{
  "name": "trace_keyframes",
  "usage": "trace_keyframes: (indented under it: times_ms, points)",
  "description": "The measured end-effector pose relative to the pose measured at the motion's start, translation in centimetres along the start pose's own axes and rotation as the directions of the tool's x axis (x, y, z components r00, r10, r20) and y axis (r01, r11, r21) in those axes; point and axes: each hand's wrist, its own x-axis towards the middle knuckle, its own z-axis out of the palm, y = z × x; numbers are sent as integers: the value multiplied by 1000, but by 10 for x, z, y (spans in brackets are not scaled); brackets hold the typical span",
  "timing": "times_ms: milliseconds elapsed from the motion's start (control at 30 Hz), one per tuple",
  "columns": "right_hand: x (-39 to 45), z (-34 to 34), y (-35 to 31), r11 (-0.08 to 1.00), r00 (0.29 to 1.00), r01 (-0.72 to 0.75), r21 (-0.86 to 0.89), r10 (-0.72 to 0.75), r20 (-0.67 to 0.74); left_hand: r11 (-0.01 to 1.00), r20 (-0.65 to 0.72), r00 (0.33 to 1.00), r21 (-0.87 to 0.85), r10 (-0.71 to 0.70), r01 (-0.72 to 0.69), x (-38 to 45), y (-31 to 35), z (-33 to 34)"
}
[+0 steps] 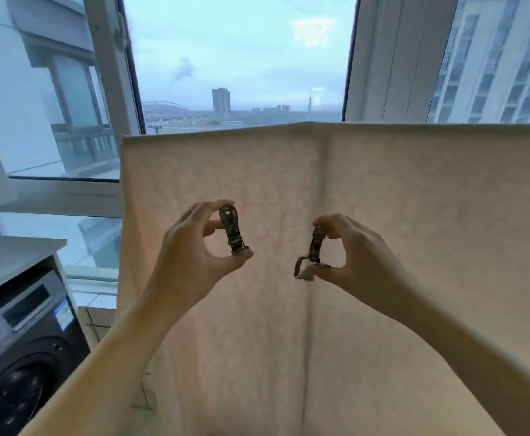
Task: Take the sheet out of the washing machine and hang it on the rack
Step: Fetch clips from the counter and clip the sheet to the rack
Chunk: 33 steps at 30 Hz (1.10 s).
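So the cream sheet (pixel 383 199) is up, hanging flat across the window, vertical crease down the middle, filling the centre and right. Both hands are raised in front of it. Left hand (pixel 191 243) pinches a dark metal clip (pixel 232 231) between thumb and fingers, right hand (pixel 348 250) pinches a second clip (pixel 314 247) the same way. Washing machine (pixel 18 350) sits near left, under a pale worktop (pixel 8 256).
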Motion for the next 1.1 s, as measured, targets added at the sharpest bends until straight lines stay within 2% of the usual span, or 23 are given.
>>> trace_keyframes:
  times_ms: [100, 300, 500, 833, 1100]
  points:
    - [46, -16, -7, 994, 992, 75, -79, -83, -93, 995, -34, 995, 34, 96, -94, 41, -1, -9]
    - [110, -38, -18, 979, 966, 168, -114, -187, -177, 987, -110, 982, -44, 151, -157, 97, 11, -18]
    - [135, -54, -10, 961, 970, 201, -189, -222, -96, 971, -142, 967, -81, 212, -225, 135, 30, -13]
    - [167, -66, 8, 926, 978, 197, -323, -163, 129, 966, -164, 967, -138, 196, -219, 176, 37, -2]
    - [171, -59, 12, 883, 972, 230, -409, -189, 139, 972, -81, 988, -184, 132, -145, 195, 23, -1]
